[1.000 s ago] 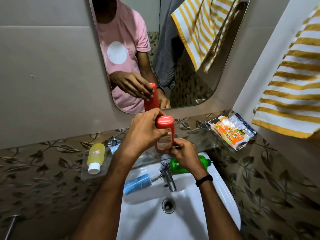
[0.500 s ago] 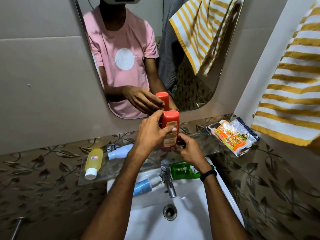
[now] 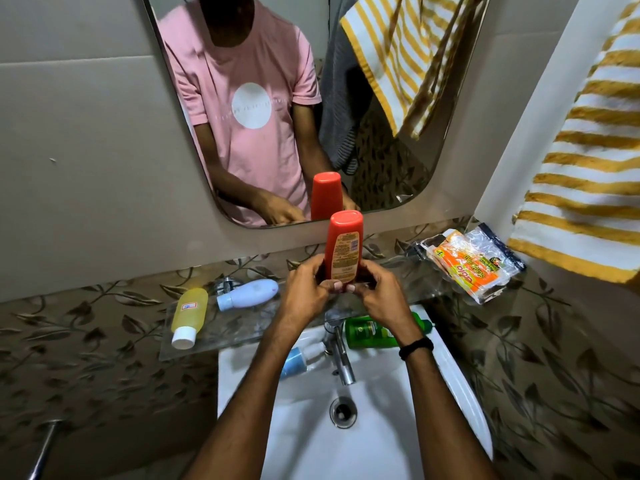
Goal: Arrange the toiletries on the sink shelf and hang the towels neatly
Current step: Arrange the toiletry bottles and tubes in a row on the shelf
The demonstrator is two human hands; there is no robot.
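Observation:
An orange-red bottle (image 3: 344,244) stands upright at the middle of the glass shelf (image 3: 408,271). My left hand (image 3: 304,292) and my right hand (image 3: 377,292) both grip its lower end. On the shelf's left part lie a yellow bottle (image 3: 188,315) and a pale lilac bottle (image 3: 249,293). A clear packet with orange contents (image 3: 467,263) rests on the shelf's right end. A green bottle (image 3: 372,332) and a blue tube (image 3: 296,362) lie on the sink's back rim. A yellow-striped towel (image 3: 585,168) hangs at the right.
The white sink (image 3: 460,386) sits below the shelf, with a chrome tap (image 3: 341,355) at its middle and a drain (image 3: 343,412). The mirror (image 3: 398,188) above shows a grey towel and the striped towel. A metal bar (image 3: 43,448) sticks out at the lower left.
The orange-red bottle has gone from tilted in my left hand to upright on the shelf. My left hand has slid down from its top to its base, beside my right hand.

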